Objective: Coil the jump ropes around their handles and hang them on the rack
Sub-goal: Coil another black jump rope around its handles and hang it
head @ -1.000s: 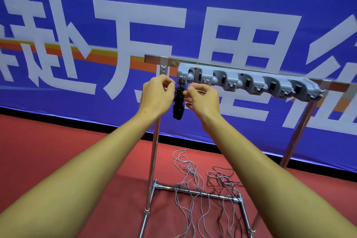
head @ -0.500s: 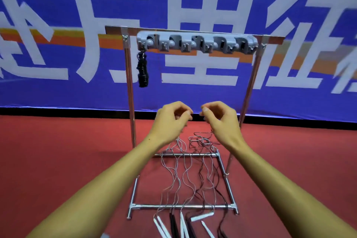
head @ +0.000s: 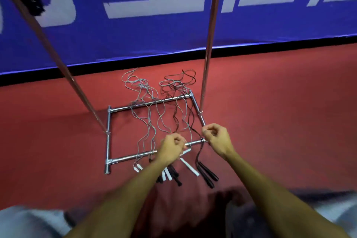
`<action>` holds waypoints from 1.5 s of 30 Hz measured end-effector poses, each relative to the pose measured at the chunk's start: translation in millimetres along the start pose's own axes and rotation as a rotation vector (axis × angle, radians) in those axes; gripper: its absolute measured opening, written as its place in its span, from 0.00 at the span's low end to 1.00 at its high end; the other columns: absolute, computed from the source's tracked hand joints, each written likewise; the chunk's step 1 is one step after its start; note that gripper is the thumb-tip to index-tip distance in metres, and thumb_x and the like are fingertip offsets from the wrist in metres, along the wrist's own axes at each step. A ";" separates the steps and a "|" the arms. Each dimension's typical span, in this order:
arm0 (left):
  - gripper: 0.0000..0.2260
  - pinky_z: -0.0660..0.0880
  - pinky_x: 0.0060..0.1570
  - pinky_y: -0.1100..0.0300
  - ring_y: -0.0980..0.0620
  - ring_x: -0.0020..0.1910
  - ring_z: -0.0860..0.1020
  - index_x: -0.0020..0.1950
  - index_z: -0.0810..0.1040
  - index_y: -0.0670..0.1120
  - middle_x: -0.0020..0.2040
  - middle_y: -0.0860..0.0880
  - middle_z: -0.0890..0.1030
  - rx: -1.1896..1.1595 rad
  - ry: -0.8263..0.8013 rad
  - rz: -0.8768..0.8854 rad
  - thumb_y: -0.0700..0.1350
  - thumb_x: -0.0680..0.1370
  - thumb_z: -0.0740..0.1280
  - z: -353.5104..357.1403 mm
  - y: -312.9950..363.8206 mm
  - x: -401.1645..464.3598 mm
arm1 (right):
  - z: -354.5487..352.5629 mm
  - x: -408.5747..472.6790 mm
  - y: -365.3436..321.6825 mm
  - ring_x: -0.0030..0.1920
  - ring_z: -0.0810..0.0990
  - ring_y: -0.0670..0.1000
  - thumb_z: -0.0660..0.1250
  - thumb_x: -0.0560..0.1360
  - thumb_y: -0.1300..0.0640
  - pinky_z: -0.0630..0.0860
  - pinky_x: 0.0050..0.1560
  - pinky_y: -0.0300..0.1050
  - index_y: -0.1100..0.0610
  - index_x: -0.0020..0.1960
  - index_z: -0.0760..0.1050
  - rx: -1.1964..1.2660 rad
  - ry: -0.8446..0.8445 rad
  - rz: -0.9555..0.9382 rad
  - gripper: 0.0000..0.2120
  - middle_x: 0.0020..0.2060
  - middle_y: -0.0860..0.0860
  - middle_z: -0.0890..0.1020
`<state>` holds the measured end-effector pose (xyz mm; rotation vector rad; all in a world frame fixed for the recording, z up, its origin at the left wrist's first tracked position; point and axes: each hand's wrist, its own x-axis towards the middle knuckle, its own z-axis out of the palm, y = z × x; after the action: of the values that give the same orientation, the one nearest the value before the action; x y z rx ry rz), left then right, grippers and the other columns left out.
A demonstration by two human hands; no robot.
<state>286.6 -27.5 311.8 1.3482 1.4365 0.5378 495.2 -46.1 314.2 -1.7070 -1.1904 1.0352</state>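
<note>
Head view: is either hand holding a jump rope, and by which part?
Neither visibly: left hand and right hand hover with curled fingers above the loose ropes' cords; no grip shows.

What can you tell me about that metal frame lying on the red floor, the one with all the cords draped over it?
The metal frame is the rack's base: a rectangle of shiny silver tubes joined at the corners, flat on the red floor. Two reddish-looking poles rise from its side bars, the left pole leaning in this view, the right pole nearly upright. Grey and black jump rope cords lie across its far and near bars. Both hands hover above the near bar; contact is unclear.
</note>
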 end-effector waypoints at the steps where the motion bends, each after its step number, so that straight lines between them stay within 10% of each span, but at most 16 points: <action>1: 0.11 0.75 0.30 0.60 0.51 0.29 0.79 0.42 0.82 0.48 0.35 0.51 0.85 0.010 -0.022 -0.052 0.38 0.80 0.64 12.6 -15.5 9.9 | 3.1 5.1 23.9 0.34 0.78 0.46 0.68 0.72 0.53 0.77 0.41 0.48 0.52 0.44 0.82 -0.013 -0.001 0.051 0.05 0.33 0.46 0.83; 10: 0.11 0.81 0.40 0.44 0.47 0.36 0.81 0.35 0.79 0.50 0.39 0.42 0.85 0.040 -0.077 -0.320 0.41 0.77 0.65 126.6 -172.3 91.5 | 49.8 35.4 210.1 0.50 0.85 0.59 0.71 0.74 0.55 0.80 0.54 0.54 0.51 0.38 0.76 -0.282 -0.059 0.413 0.07 0.40 0.49 0.86; 13: 0.08 0.83 0.42 0.41 0.41 0.39 0.85 0.35 0.81 0.54 0.38 0.42 0.85 0.041 -0.085 -0.399 0.46 0.70 0.64 159.3 -223.2 117.8 | 61.8 42.9 251.2 0.58 0.83 0.60 0.73 0.76 0.54 0.77 0.60 0.52 0.53 0.50 0.80 -0.351 -0.119 0.505 0.05 0.51 0.55 0.86; 21: 0.12 0.83 0.58 0.43 0.43 0.50 0.85 0.58 0.78 0.48 0.51 0.46 0.85 -0.110 -0.239 -0.559 0.42 0.75 0.71 181.4 -211.4 155.0 | 88.7 70.4 311.3 0.66 0.75 0.61 0.76 0.73 0.48 0.74 0.65 0.54 0.53 0.68 0.70 -0.606 -0.248 0.516 0.28 0.63 0.55 0.78; 29: 0.04 0.79 0.55 0.52 0.48 0.55 0.83 0.51 0.80 0.50 0.52 0.47 0.84 -0.308 -0.347 -0.704 0.41 0.81 0.70 173.4 -203.3 158.3 | 108.2 72.3 328.9 0.61 0.80 0.61 0.68 0.79 0.53 0.76 0.58 0.52 0.55 0.64 0.78 -0.591 -0.265 0.411 0.15 0.59 0.56 0.82; 37: 0.13 0.77 0.42 0.57 0.51 0.42 0.82 0.56 0.83 0.46 0.54 0.46 0.86 -0.313 -0.111 -0.424 0.54 0.84 0.66 103.2 -151.1 152.3 | 109.1 69.8 226.7 0.36 0.79 0.45 0.61 0.85 0.55 0.74 0.44 0.47 0.53 0.51 0.74 -0.219 -0.115 0.270 0.05 0.37 0.45 0.81; 42: 0.32 0.70 0.69 0.55 0.51 0.63 0.79 0.60 0.86 0.49 0.62 0.49 0.85 -0.252 0.090 -0.063 0.72 0.80 0.54 30.8 -32.1 148.0 | 103.5 65.7 77.1 0.38 0.75 0.48 0.60 0.85 0.53 0.73 0.44 0.49 0.44 0.48 0.71 -0.067 -0.110 -0.005 0.07 0.38 0.44 0.77; 45: 0.38 0.71 0.64 0.61 0.53 0.58 0.80 0.50 0.87 0.47 0.58 0.50 0.84 -0.284 -0.042 0.094 0.75 0.79 0.49 -18.1 56.5 119.9 | 85.0 52.6 -31.3 0.38 0.76 0.47 0.62 0.82 0.52 0.77 0.44 0.52 0.40 0.48 0.72 0.033 -0.068 -0.238 0.07 0.38 0.43 0.78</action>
<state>317.1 102.3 321.9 1.1960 1.2153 0.7407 418.8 24.7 303.9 -1.4727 -1.3752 0.9671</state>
